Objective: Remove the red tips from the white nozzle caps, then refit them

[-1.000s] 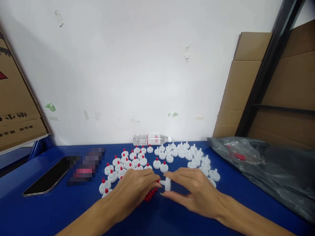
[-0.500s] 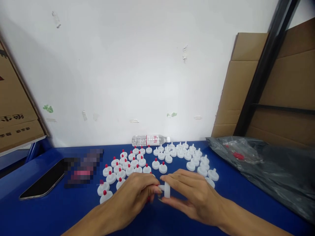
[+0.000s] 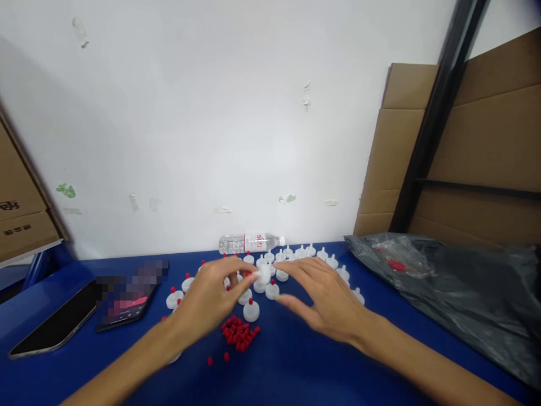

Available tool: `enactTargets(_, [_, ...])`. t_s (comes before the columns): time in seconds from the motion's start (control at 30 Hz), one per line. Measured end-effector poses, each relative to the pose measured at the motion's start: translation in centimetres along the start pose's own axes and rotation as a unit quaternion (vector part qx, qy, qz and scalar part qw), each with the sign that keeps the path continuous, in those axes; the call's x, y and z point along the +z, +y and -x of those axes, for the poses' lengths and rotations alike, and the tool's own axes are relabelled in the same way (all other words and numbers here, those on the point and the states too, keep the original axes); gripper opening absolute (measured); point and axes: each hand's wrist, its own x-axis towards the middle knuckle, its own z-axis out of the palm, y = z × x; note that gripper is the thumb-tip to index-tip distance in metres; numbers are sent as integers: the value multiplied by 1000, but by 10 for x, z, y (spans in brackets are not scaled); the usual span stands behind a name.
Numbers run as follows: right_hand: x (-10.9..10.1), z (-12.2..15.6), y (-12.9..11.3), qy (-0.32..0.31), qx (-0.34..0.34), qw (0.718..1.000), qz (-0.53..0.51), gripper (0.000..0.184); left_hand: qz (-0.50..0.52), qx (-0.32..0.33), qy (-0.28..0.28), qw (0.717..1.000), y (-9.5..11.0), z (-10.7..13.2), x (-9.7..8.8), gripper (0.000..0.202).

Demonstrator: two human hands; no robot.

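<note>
My left hand [image 3: 217, 287] pinches the small red tip of a white round nozzle cap [image 3: 265, 274], which is tilted sideways above the table. To its right, my right hand [image 3: 323, 296] is open, thumb and fingers apart, with nothing seen between them. Below the left hand lies a pile of small red caps [image 3: 240, 332], with two loose ones nearer me. Around the hands stand several nozzle caps with red tips, such as one white cap [image 3: 251, 311] in front. Plain white nozzle caps [image 3: 332, 261] stand behind the right hand, partly hidden by it.
A clear plastic bottle [image 3: 247, 243] lies along the wall. Two phones are at the left, a dark phone [image 3: 54, 318] and a lit phone [image 3: 131, 307]. A dark plastic bag [image 3: 422, 287] covers the right side, with a small clear bag [image 3: 399, 262] on top. Cardboard [image 3: 393, 152] leans behind.
My hands have moved apart, and the right one has let go of the nozzle cap. The left hand has carried it up and away from me. The red pile has come into view.
</note>
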Motion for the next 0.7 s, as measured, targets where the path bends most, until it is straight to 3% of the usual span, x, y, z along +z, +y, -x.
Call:
enactTargets(0.03, [0,-1,4,-16,24,1000,11,44,-64,21,1,998,-5,-9,-5,22])
enactTargets(0.1, [4,-1,12,-62,61,996,36,46,-202,52,-66,976,-17,-28,-12,24])
enactTargets(0.2, [10,1,18,-142,93,984,48,59,-237,70,-125,961,-34,-51,-12,18])
enactTargets(0.33, [13,2,18,-215,97,971,29,68,-263,79,-164,948,-46,-64,1,17])
enactTargets(0.5, [10,4,16,-212,89,972,48,61,-296,82,-160,938,-36,-56,5,29])
enactTargets(0.6, [8,6,14,-214,111,969,50,59,-314,74,-128,938,-21,-38,-5,41])
enactTargets(0.7, [2,8,11,-206,150,967,17,64,-313,89,-83,942,-7,-13,-12,37])
